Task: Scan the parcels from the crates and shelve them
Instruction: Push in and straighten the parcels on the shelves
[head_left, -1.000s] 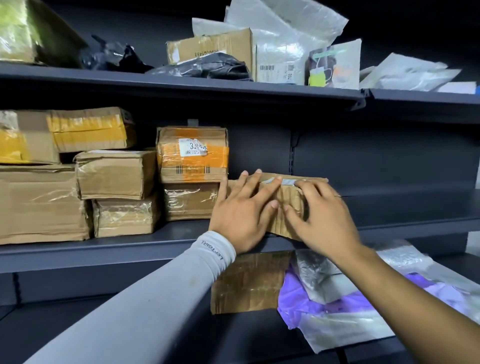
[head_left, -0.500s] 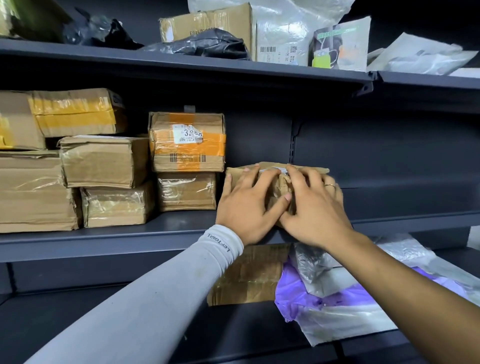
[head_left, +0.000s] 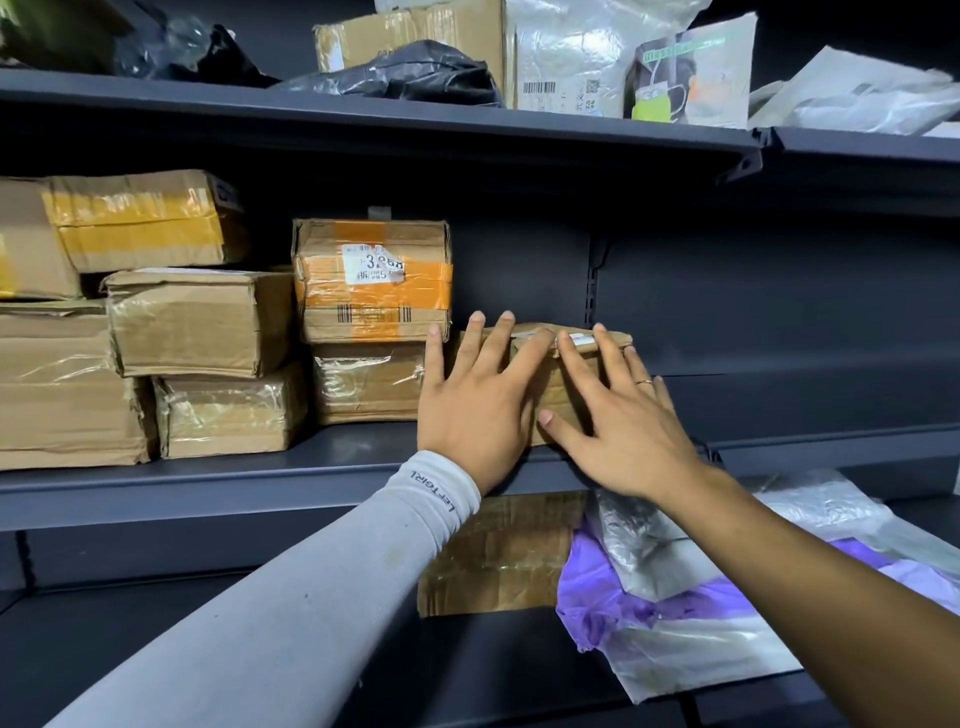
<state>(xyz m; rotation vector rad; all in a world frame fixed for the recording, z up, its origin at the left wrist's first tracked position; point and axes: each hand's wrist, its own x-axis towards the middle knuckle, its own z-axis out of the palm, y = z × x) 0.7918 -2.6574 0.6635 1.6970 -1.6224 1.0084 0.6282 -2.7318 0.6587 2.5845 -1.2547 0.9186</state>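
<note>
Fingers (head_left: 488, 338) of the left hand (head_left: 475, 410) are spread apart and laid flat on the front of a small brown box (head_left: 563, 387). Fingers of the right hand (head_left: 618, 421) are spread too and pressed flat on the same box, so nothing is gripped. The box is stood on the middle shelf (head_left: 208, 483), near its front edge. It is just beside a stack of two boxes, with the orange-taped box (head_left: 371, 280) on top, but whether they touch cannot be told.

The box is made of cardboard with tape around it. It looks stiff and a bit crumpled, and it is judged to be light, since it is small. The tape may be a little slippery. It is best held at its two short sides, or pushed from the front with flat palms, as is done now.

More brown boxes (head_left: 202, 322) are piled at the left of that shelf. Plastic bags (head_left: 675, 613) are seen on the shelf below, and other parcels (head_left: 415, 31) on the shelf above.
</note>
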